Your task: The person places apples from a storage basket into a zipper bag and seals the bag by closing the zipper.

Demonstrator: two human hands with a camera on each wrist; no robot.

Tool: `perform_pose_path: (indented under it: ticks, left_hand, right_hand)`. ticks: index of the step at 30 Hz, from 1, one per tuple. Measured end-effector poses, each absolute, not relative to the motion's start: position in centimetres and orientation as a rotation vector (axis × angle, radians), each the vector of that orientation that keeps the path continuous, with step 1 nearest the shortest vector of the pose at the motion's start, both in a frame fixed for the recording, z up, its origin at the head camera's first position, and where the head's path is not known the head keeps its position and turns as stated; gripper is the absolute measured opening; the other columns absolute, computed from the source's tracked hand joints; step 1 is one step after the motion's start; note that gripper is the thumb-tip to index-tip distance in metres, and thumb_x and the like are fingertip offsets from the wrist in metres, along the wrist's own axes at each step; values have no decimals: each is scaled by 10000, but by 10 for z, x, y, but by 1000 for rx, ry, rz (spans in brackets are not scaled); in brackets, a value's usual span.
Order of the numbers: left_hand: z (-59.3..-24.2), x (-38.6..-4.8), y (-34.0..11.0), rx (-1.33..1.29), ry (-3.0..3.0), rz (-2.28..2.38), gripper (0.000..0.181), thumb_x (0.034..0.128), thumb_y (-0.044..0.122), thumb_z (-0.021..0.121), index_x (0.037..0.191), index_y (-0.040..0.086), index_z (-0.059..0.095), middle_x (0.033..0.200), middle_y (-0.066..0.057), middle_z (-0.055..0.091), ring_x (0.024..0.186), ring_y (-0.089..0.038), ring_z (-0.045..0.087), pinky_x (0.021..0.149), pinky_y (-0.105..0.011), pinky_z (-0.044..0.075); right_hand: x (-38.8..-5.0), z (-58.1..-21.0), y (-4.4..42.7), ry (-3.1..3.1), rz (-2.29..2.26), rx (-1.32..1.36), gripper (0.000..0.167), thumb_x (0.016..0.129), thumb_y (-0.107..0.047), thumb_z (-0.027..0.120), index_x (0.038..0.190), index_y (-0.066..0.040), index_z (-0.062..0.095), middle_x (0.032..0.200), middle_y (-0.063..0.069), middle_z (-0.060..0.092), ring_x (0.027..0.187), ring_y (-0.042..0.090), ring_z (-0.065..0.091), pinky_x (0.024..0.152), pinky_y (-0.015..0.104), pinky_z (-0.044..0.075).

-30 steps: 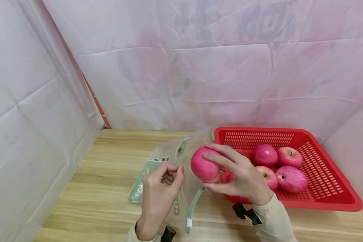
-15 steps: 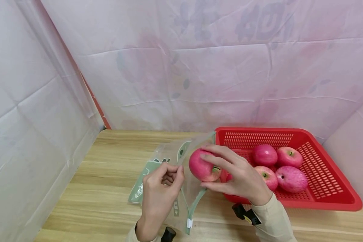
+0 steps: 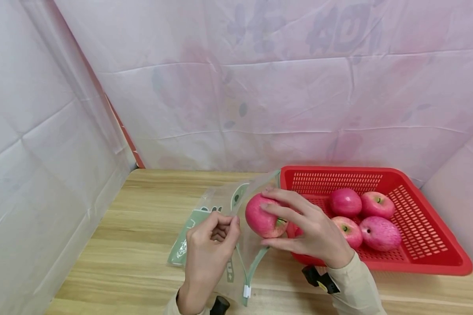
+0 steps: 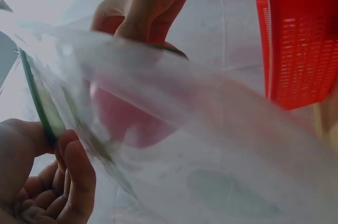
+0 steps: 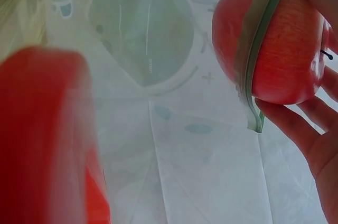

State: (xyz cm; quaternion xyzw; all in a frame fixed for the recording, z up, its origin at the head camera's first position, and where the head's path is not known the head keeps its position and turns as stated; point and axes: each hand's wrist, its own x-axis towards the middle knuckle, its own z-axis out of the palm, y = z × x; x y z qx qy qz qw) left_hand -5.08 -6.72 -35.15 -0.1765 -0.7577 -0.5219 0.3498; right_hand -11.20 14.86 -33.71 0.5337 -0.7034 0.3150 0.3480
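As I look across the wooden tabletop point(image 3: 126, 245) from the left, I first meet a flat, green-printed section of plastic point(image 3: 187, 238); whether it is part of the bag or a separate piece I cannot tell. Just right of it, hiding some of it, is my left hand point(image 3: 209, 251), thumb and forefinger pinched together on the green edge strip point(image 4: 39, 100) of the clear bag point(image 3: 236, 197). The bag's mouth is spread, facing right, and its edges come together by the white slider point(image 3: 247, 291) on the near side.

At that mouth is the apple point(image 3: 262, 216), its stem turned to the right. My right hand point(image 3: 313, 229) is clamped round it, fingers over the far side and thumb on the near side. From the right wrist I see an edge of the mouth crossing in front of the fruit, so I take it to be partly inside and partly out.

Farther right stands the red basket point(image 3: 425, 218), with four apples point(image 3: 380, 233) plainly in it and a bit of what looks like another behind my right hand.

I judge the bag opened and this apple brought to its mouth; getting it fully in, and my letting go, are not yet done. I see no other fruit through the film, the basket's apples are unbagged, and the mouth is unsealed.
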Motion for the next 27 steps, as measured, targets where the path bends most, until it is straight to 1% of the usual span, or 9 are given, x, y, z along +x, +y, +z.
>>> perform_pose_path:
  ticks: [10, 19, 27]
  left_hand:
    - [-352, -51, -66, -466, -1952, -1359, 174, 845, -107, 720, 793, 54, 684, 640, 11, 656, 540, 5, 565, 473, -117, 495]
    - [-349, -51, -70, -493, -1950, -1337, 191, 838, -134, 712, 801, 51, 683, 642, 1, 669, 515, -15, 569, 468, -109, 490]
    - [-350, -49, -68, -468, -1963, -1356, 170, 851, -117, 712, 804, 44, 680, 644, 3, 666, 529, 12, 561, 469, -116, 496]
  right_hand:
    - [-112, -336, 147, -1809, 808, 1393, 594, 814, -427, 858, 1220, -21, 705, 1257, 204, 656, 1142, 296, 653, 1083, 217, 480]
    - [-111, -335, 144, -1796, 798, 1410, 591, 809, -404, 868, 1223, -17, 702, 1257, 213, 652, 1160, 311, 644, 1093, 224, 473]
    - [-110, -336, 144, -1799, 769, 1406, 602, 801, -425, 867, 1222, -27, 705, 1261, 204, 651, 1153, 307, 648, 1080, 232, 487]
